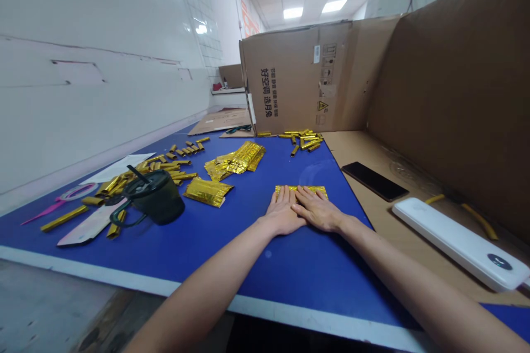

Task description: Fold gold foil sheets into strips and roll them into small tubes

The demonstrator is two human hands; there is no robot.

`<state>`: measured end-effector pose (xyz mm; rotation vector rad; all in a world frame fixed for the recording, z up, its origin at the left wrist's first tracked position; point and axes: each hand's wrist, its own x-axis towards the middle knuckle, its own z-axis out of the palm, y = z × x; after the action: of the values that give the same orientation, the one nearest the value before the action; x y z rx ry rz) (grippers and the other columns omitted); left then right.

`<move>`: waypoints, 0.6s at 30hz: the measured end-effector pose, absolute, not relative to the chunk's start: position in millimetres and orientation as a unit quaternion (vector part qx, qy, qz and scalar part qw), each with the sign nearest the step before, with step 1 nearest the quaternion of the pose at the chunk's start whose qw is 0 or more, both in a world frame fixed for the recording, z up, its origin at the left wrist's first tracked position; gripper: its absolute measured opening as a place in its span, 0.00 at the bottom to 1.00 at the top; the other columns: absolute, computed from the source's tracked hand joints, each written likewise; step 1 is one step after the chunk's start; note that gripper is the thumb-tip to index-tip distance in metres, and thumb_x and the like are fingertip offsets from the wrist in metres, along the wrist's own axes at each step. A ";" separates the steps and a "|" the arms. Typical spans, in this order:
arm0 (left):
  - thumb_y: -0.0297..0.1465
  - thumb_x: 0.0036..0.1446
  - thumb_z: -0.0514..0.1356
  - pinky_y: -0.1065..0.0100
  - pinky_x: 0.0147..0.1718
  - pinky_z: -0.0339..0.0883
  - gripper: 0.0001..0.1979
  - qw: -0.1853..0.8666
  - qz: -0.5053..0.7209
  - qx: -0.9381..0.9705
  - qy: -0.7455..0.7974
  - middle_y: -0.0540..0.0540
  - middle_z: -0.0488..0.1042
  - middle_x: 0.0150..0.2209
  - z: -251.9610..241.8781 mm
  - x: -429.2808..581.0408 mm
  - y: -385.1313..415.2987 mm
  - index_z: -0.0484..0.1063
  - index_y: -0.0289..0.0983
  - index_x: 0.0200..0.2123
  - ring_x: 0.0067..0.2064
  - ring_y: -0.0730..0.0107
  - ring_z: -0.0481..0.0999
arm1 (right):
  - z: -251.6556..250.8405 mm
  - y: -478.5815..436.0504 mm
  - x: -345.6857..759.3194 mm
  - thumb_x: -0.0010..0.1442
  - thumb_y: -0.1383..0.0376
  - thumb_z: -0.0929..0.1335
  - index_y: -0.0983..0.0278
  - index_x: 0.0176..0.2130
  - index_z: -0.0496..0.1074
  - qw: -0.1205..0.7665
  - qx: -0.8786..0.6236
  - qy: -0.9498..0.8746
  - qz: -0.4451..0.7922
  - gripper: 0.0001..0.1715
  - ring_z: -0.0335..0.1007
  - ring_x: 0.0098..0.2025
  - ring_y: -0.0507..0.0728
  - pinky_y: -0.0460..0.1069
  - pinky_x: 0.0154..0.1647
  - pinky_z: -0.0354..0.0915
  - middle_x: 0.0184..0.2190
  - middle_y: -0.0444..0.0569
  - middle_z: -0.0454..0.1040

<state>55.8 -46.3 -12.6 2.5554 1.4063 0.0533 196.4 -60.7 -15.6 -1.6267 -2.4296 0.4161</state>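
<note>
there is one view only, from a camera worn on the person's head, looking forward and down along both forearms at the blue table (232,265), whose near white edge runs across the bottom of the picture. it sits close over the left hand (282,215) and right hand (318,210), with a wide, bent field that reaches the white wall on the left, the cardboard box (298,77) ahead, and the ceiling lights.

foil sheet (301,190) under both hands | cup (155,198) left | phone (375,180) right | box (306,77) behind
</note>
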 end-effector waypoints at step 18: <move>0.50 0.52 0.41 0.54 0.55 0.34 0.37 0.039 0.133 0.840 0.525 0.34 0.44 0.59 -6.3 46.8 -35.3 0.47 0.26 0.56 0.60 0.54 0.38 | -17.4 -59.3 219.8 0.52 0.41 0.49 0.66 0.59 0.46 0.088 -0.612 -0.782 0.074 0.45 0.32 0.61 0.61 0.58 0.57 0.34 0.61 0.54 0.42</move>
<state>46.8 -35.3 -6.3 2.5744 1.6099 0.4069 219.8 -59.3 -17.4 -1.8219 -2.3286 0.2202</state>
